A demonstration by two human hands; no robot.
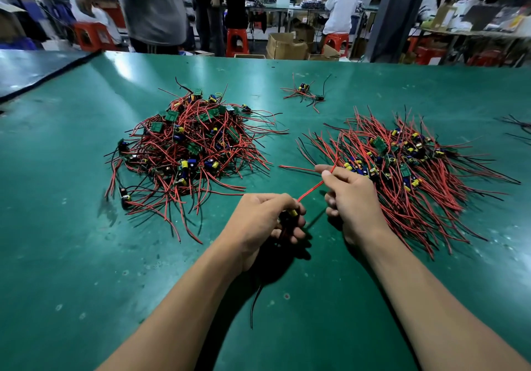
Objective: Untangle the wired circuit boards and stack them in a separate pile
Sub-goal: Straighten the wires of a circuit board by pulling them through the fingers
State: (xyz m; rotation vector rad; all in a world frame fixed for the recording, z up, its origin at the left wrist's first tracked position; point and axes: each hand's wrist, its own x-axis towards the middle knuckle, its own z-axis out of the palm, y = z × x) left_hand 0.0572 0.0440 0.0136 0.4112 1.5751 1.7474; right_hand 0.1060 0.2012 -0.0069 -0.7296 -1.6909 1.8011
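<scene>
- The left hand [267,221] is gripping one circuit board [293,213] with curled fingers, just above the worktop [71,241], between the two piles.
- The right hand [349,198] is pinching the red wire [311,190] that is running taut from that board, thumb against forefinger. The hands are sitting near each other but apart.
- The tangled heap [189,146] is lying to the left. The combed pile [408,175], judged to be the sorted stack, is lying just beside the right hand.
- Risk: the pinching fingers are working at the edge of the combed pile, so they are liable to catch a neighbouring lead and drag finished boards out of line.
- Risk: pulling along the taut wire is loading its solder joint, and a sharp tug could tear the lead off.
- Risk: a black wire [255,298] is trailing below the left hand on the worktop and could snag under the forearm during transfer.
- Whether the board is fully free of other leads cannot be told, because the left palm is hiding it.
</scene>
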